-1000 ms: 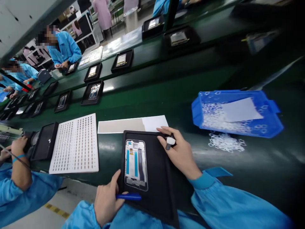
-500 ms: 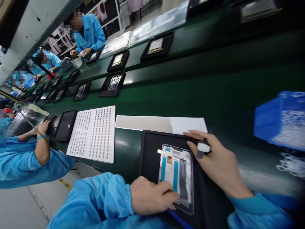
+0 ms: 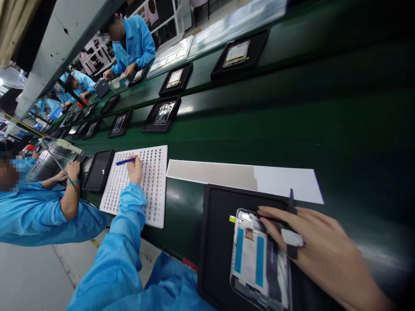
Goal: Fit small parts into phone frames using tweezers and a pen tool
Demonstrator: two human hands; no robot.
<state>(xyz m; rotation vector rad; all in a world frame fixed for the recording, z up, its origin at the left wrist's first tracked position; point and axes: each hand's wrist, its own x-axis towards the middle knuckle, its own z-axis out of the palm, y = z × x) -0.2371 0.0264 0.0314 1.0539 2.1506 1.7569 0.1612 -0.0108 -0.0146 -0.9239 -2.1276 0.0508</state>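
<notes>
My left hand (image 3: 135, 170) is closed around a slim blue pen-like tool (image 3: 125, 161). It is over a white sheet (image 3: 158, 207) covered in rows of small dark and tan pads. My right hand (image 3: 320, 242) stretches its fingers over the phone frame (image 3: 249, 259), the fingertips touching its top edge. A black band with a white block (image 3: 292, 237) is wrapped round one of its fingers. The phone frame has two blue strips, a dark strip and a yellow tab. It lies in a black tray (image 3: 214, 242) in front of me.
A long white and beige strip (image 3: 220, 175) lies behind my tray. Several black trays with phone parts stand along the green bench, one of them a tray (image 3: 162, 116) further back. An empty-looking black tray (image 3: 97, 170) adjoins the sheet. A co-worker's arm (image 3: 69, 194) is close on the left.
My left hand has moved from the phone frame to the padded sheet on the left, carrying the blue tool. My right hand has shifted from the tray's edge onto the frame's top. The view has turned slightly left.
</notes>
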